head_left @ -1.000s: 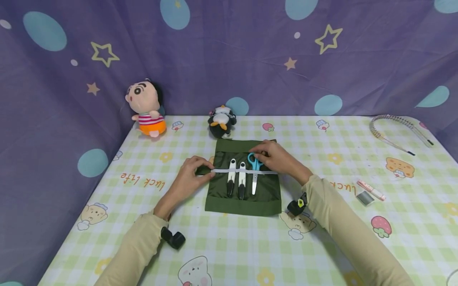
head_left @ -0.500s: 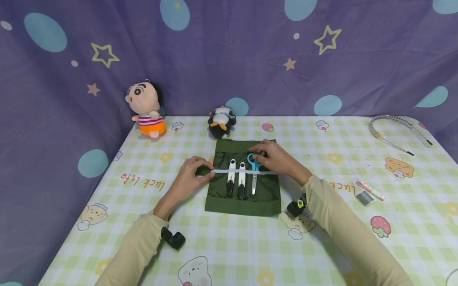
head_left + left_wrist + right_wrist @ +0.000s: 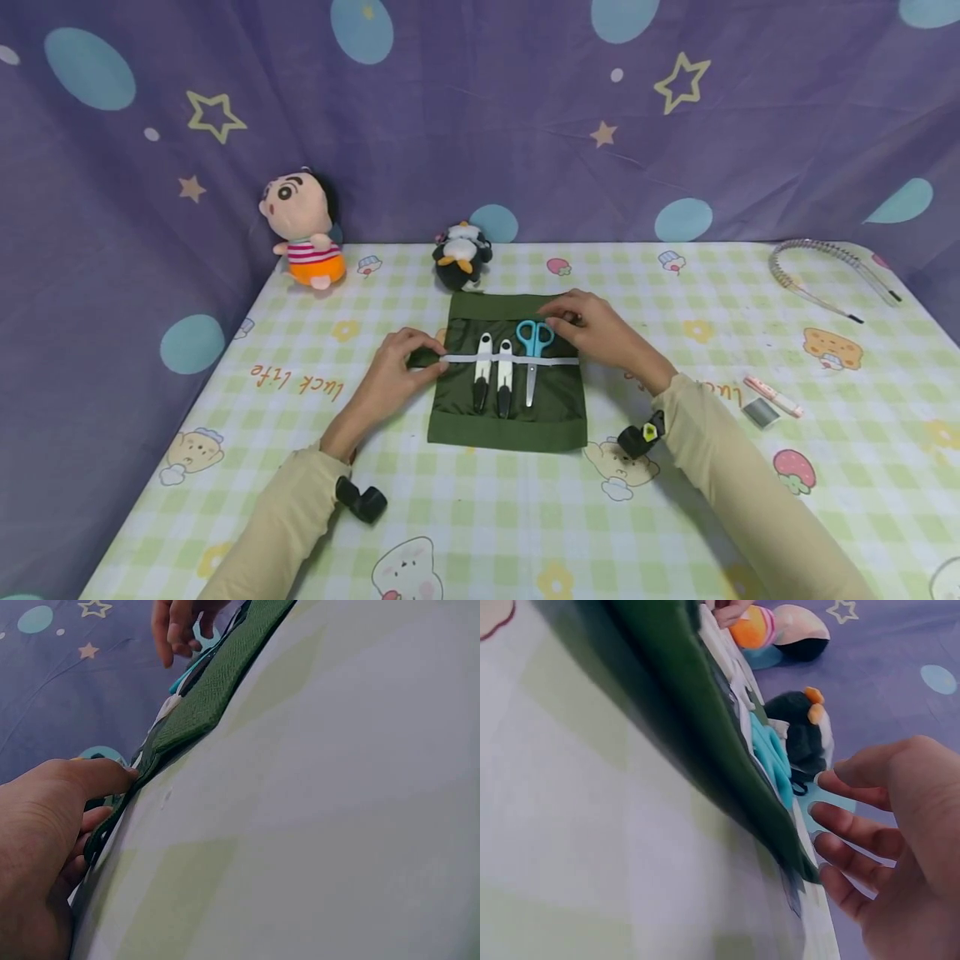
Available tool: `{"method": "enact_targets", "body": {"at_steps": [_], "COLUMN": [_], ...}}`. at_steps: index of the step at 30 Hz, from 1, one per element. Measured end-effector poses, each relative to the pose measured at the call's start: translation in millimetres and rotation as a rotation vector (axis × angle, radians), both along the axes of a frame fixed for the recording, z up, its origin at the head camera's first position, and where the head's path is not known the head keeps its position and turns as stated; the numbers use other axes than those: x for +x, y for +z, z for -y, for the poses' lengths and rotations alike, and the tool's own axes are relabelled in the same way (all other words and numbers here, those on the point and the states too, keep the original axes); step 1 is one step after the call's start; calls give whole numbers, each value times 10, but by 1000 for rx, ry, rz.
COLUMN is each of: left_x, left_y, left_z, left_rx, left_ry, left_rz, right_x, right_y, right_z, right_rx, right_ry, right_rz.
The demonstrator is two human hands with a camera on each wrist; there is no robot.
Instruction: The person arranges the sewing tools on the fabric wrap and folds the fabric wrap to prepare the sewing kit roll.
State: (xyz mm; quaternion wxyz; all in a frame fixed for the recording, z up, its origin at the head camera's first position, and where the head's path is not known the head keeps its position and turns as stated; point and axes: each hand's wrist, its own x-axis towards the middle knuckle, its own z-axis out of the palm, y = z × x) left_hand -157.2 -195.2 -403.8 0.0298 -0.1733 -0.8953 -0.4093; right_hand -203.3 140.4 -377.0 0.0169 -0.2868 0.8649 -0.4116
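Observation:
A dark green cloth tool roll (image 3: 459, 429) lies spread out on the table, a pale elastic band (image 3: 562, 362) running across it. Under the band sit two slim white tools, the left one (image 3: 482, 371) and the shorter one (image 3: 505, 377), both with black ends. Beside them, blue-handled scissors (image 3: 534, 338) are tucked under the band, blades toward the person. My left hand (image 3: 390, 371) pinches the roll's left edge by the band, thumb on top in the left wrist view. Just right of the scissors hovers my right hand (image 3: 603, 333); in the right wrist view its fingers (image 3: 855, 829) are loosely bent around nothing.
A penguin plush (image 3: 460, 257) sits just behind the roll, and a cartoon doll (image 3: 303, 229) stands at the back left. To the right lie a pink-and-white tube (image 3: 772, 396), a small grey rectangle (image 3: 761, 412) and a headband (image 3: 795, 279).
My right hand has let go of the scissors' handles and moved a little to the right, so both loops now show. The left hand has stayed at the roll's edge.

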Motion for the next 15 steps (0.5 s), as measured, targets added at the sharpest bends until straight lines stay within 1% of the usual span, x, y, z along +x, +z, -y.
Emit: {"method": "enact_targets", "body": {"at_steps": [8,11,15], "left_x": [1,0,-4], "left_y": [0,2,3], "left_z": [6,7,4], "left_rx": [1,6,5], "left_ry": [-3,-1,0], "left_rz": [1,5,9], "right_x": [115,155,229], "right_y": [13,12,31], "right_z": [-278,-412,-635], "right_rx": [-2,7,17], "right_ry": [-78,-116,-167], "right_rz": [-19,-43,-102]}}
